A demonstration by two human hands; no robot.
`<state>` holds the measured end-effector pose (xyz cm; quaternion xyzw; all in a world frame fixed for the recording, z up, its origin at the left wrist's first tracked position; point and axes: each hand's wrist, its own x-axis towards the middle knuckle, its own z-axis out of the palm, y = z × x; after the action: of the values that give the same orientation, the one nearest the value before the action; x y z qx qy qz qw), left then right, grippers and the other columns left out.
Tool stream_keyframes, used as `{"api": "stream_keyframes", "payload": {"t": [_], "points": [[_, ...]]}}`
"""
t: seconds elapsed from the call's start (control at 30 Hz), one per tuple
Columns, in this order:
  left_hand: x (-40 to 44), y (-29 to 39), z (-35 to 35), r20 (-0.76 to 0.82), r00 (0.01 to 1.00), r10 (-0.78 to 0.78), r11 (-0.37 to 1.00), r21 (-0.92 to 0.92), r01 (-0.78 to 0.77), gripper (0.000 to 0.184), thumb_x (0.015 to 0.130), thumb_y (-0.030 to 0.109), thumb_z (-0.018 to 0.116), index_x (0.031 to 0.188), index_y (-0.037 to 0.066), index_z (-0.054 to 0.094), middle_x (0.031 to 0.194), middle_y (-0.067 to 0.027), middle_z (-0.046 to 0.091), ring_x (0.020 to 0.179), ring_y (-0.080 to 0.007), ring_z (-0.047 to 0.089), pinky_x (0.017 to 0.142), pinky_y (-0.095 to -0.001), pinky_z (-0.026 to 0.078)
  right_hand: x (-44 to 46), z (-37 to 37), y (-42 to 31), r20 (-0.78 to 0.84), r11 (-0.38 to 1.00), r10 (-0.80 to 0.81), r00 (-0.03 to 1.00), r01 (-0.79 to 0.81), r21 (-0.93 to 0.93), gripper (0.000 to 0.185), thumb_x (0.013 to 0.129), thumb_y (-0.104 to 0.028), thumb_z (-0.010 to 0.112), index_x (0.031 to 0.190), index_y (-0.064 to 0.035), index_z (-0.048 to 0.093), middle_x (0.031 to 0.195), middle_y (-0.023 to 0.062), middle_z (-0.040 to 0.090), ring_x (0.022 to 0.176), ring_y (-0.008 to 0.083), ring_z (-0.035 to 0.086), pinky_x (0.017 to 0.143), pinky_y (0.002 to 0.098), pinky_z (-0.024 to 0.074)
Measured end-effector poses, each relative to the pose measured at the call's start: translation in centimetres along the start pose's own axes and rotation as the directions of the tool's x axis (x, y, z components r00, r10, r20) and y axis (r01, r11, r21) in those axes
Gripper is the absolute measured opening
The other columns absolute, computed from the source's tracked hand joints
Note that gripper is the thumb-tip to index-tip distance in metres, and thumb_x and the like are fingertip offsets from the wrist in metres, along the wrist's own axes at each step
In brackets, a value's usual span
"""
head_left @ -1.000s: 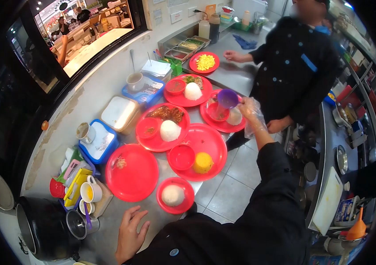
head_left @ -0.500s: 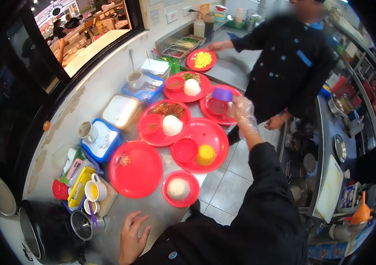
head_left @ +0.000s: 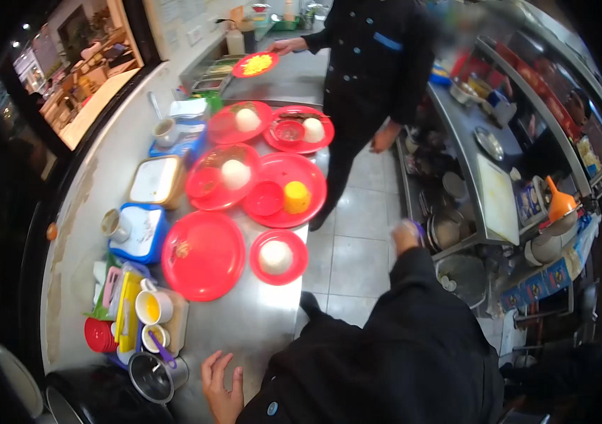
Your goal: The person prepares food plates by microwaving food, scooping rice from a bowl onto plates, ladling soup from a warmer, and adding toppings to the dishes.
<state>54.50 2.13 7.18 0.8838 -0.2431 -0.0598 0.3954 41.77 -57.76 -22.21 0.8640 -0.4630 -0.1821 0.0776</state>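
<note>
My left hand (head_left: 223,385) hangs over the steel counter (head_left: 265,332), fingers apart and holding nothing. To the right, over the floor, my gloved right hand (head_left: 407,237) is blurred; a bit of the purple cup (head_left: 419,227) shows at it. Nearest my left hand are a bare-looking red plate (head_left: 205,265) with a few shreds and a small red plate (head_left: 279,274) with a white rice mound (head_left: 275,257). Beyond them stands a red plate (head_left: 315,191) with yellow rice (head_left: 297,197) and a red bowl (head_left: 267,198). Three more plates carry white rice, bowls and food.
Another person (head_left: 364,63) stands beyond the counter, holding a red plate of yellow food (head_left: 257,65). Tubs (head_left: 156,180), cups (head_left: 153,306), a steel pot (head_left: 156,374) and a black pot (head_left: 96,396) line the left side. At right is a shelf with a cutting board (head_left: 497,198).
My right hand has swung away from the far plate towards the right, over the floor, with the purple cup. The other person has lifted the plate of yellow food. The view has turned right.
</note>
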Motion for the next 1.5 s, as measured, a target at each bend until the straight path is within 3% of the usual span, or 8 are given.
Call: {"api": "stream_keyframes", "payload": {"t": [0.1, 0.2, 0.27, 0.37, 0.7, 0.9, 1.23, 1.5], "points": [[-2.2, -1.0, -1.5, -0.052, 0.998, -0.028, 1.0, -0.008, 0.028, 0.029, 0.071, 0.006, 0.065, 0.099, 0.003, 0.061, 0.107, -0.0161, 0.054, 0.099, -0.0302, 0.054, 0.086, -0.0368, 0.043, -3.6, -4.1, -2.6, 0.021, 0.375, 0.509, 0.861, -0.243, 0.895, 0.011, 0.078, -0.011, 0.052, 0.078, -0.0091, 0.063, 0.082, 0.0084, 0.062, 0.073, 0.0217, 0.06, 0.062, 0.0344, 0.049], [-4.5, -2.1, -2.8, -0.104, 0.994, -0.043, 0.999, -0.036, 0.039, 0.028, 0.076, 0.009, 0.062, 0.104, 0.003, 0.059, 0.108, -0.0174, 0.053, 0.1, -0.033, 0.052, 0.086, -0.0377, 0.042, -9.2, -20.6, -12.8, -0.058, -0.588, 0.134, 0.989, 0.127, 0.799, 0.005, 0.081, -0.005, 0.05, 0.082, -0.0066, 0.055, 0.068, 0.0055, 0.055, 0.054, 0.0144, 0.054, 0.053, 0.028, 0.0463], [-6.7, -3.1, -3.1, -0.133, 0.991, -0.014, 1.0, -0.019, 0.012, 0.027, 0.083, 0.011, 0.059, 0.108, 0.003, 0.056, 0.111, -0.0177, 0.051, 0.099, -0.0342, 0.052, 0.083, -0.0361, 0.044, -13.9, -32.1, -20.5, -0.475, -0.318, -0.074, 0.877, 0.431, 0.845, 0.008, 0.083, -0.009, 0.05, 0.088, -0.0037, 0.053, 0.068, -0.0001, 0.051, 0.058, 0.0117, 0.052, 0.051, 0.0287, 0.0409], [-9.4, -5.3, -2.7, -0.227, 0.973, -0.046, 0.997, -0.07, 0.031, 0.027, 0.074, 0.011, 0.066, 0.1, 0.005, 0.061, 0.107, -0.0148, 0.054, 0.099, -0.03, 0.054, 0.084, -0.036, 0.045, -28.8, -47.9, -27.9, -0.951, 0.013, -0.27, 0.147, 0.989, 0.149, 0.014, 0.081, -0.006, 0.054, 0.094, -0.0003, 0.053, 0.08, 0.0167, 0.061, 0.07, 0.0356, 0.059, 0.06, 0.0432, 0.0442], [-18.6, -4.8, -3.9, -0.493, 0.826, -0.273, 0.962, -0.136, 0.237, 0.029, 0.082, 0.017, 0.061, 0.109, 0.009, 0.059, 0.114, -0.01, 0.051, 0.104, -0.0261, 0.052, 0.086, -0.0332, 0.045, -65.4, -54.9, -53.8, -0.461, -0.472, -0.09, -0.883, 0.446, -0.761, 0.013, 0.076, -0.007, 0.05, 0.081, -0.0026, 0.061, 0.076, 0.0186, 0.061, 0.072, 0.0356, 0.061, 0.063, 0.0423, 0.0489], [-20.7, -4.3, -4.2, -0.581, 0.728, -0.364, 0.931, -0.204, 0.304, 0.029, 0.081, 0.016, 0.063, 0.109, 0.01, 0.059, 0.113, -0.0086, 0.052, 0.102, -0.0248, 0.053, 0.085, -0.0321, 0.045, -74.3, -45.4, -61.8, 0.109, -0.581, -0.653, -0.749, 0.404, -0.706, 0.015, 0.069, -0.016, 0.06, 0.078, -0.0076, 0.069, 0.087, 0.0132, 0.065, 0.08, 0.0254, 0.064, 0.065, 0.0372, 0.0519], [-21.2, -5.4, -3.7, -0.609, 0.709, -0.355, 0.934, -0.213, 0.285, 0.028, 0.081, 0.015, 0.063, 0.108, 0.009, 0.06, 0.111, -0.0077, 0.054, 0.102, -0.0239, 0.054, 0.084, -0.032, 0.046, -74.0, -37.3, -76.1, 0.601, -0.905, -0.419, -0.681, 0.257, -0.339, 0.017, 0.075, -0.016, 0.053, 0.073, -0.0038, 0.066, 0.066, 0.0066, 0.06, 0.06, 0.0196, 0.056, 0.054, 0.0336, 0.0454], [-20.6, -4.2, -4.9, -0.572, 0.749, -0.335, 0.939, -0.141, 0.313, 0.029, 0.081, 0.014, 0.062, 0.109, 0.008, 0.058, 0.111, -0.0084, 0.053, 0.102, -0.0255, 0.054, 0.084, -0.0325, 0.046, -67.0, -48.7, -63.0, 0.324, -0.549, -0.512, -0.795, 0.594, 0.588, 0.012, 0.066, -0.011, 0.062, 0.069, 0.0006, 0.062, 0.06, 0.0049, 0.055, 0.061, 0.014, 0.053, 0.054, 0.0257, 0.0409]]}}
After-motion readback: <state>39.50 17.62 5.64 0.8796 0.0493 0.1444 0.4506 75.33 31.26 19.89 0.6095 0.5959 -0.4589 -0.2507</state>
